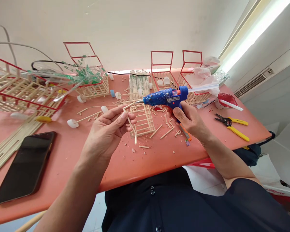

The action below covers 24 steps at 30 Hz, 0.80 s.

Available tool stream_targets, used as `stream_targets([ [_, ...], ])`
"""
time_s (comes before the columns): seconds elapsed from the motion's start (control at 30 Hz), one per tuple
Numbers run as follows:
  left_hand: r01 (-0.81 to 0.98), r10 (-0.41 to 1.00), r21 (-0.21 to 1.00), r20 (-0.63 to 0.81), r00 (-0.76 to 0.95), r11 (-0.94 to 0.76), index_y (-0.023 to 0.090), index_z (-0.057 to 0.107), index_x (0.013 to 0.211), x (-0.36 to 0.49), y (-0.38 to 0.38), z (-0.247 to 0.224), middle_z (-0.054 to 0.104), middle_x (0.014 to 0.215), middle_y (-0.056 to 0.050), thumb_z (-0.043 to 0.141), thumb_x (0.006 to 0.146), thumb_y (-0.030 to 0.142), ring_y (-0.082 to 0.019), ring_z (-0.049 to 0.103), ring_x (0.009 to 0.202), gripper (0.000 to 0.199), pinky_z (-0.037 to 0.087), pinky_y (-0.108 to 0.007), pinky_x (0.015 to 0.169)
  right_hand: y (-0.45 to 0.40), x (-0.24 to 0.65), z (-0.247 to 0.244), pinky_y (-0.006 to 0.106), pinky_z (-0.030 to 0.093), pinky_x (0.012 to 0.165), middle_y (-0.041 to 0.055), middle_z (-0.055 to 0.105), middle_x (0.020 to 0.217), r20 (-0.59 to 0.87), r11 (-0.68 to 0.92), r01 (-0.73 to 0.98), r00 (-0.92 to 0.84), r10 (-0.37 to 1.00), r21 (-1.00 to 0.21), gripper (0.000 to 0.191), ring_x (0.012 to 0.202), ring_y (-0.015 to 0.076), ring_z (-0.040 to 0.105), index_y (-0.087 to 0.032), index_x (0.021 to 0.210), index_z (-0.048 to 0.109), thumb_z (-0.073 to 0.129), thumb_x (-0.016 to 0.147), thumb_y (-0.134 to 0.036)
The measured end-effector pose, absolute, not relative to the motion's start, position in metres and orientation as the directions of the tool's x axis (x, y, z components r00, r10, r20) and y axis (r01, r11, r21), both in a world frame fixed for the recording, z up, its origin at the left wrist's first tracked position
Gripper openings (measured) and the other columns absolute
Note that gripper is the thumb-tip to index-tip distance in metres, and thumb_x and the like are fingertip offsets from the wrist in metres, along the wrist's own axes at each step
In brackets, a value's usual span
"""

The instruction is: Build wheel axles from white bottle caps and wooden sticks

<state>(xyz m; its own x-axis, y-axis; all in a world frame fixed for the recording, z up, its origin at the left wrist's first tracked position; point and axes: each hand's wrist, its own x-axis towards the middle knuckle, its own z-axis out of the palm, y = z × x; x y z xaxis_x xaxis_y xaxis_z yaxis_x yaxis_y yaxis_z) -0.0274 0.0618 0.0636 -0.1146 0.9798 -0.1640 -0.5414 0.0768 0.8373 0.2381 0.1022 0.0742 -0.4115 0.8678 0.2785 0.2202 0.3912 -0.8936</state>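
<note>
My left hand (pixel 113 124) pinches a small frame of thin wooden sticks (pixel 130 120) between thumb and fingers. Wrapped round the handle of a blue hot glue gun (pixel 163 98) is my right hand (pixel 188 117). The gun points left, its metal nozzle at the end of the frame's upper stick. A clear glue stick (pixel 203 88) juts from its back. Just behind my left fingertips, a ladder-like wooden lattice (pixel 145 120) lies on the table, partly covered by the held frame. Whether glue is coming out is too small to tell.
Cut stick pieces (pixel 167 133) litter the pink table (pixel 125 167). Red-edged stick carts (pixel 162 64) stand along the wall. A black phone (pixel 25 166) and long sticks (pixel 12 141) lie left; yellow-handled wire strippers (pixel 232 124) and a red-stained cup (pixel 227 101) are at right.
</note>
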Motion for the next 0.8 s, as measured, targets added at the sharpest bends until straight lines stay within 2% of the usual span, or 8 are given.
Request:
stream_targets([
  [0.17,-0.542,0.981,0.837,-0.158,-0.115,0.071,0.015,0.085,0.089,-0.0279,0.0609,0.064,0.081,0.077,-0.003,0.112,0.048,0.029,-0.009,0.07,0.06,0.051,0.058,-0.012,0.05,0.1028,0.2374,0.0732,0.027,0.04,0.059,0.0011,0.06,0.085,0.276,0.392,0.228,-0.414,0.867,-0.891,0.055,0.066,0.0104,0.051,-0.019,0.095,0.06,0.058,0.103,-0.073],
  [0.47,-0.543,0.983,0.836,-0.153,-0.104,0.073,0.014,0.084,0.092,-0.0292,0.0602,0.0627,0.081,0.077,-0.004,0.112,0.049,0.028,-0.009,0.072,0.061,0.053,0.058,-0.011,0.05,0.1041,0.2371,0.0727,0.027,0.039,0.06,-0.0007,0.056,0.081,0.28,0.396,0.235,-0.408,0.869,-0.888,0.056,0.066,0.0107,0.051,-0.02,0.093,0.059,0.058,0.102,-0.075],
  [0.8,-0.547,0.985,0.834,-0.14,-0.1,0.063,0.013,0.081,0.092,-0.0284,0.0593,0.0624,0.082,0.078,-0.005,0.104,0.067,0.02,-0.011,0.074,0.063,0.034,0.058,-0.012,0.051,0.1047,0.2389,0.0711,0.027,0.038,0.058,-0.0013,0.054,0.08,0.293,0.416,0.24,-0.418,0.86,-0.877,0.053,0.065,0.0108,0.049,-0.021,0.092,0.057,0.058,0.103,-0.073],
])
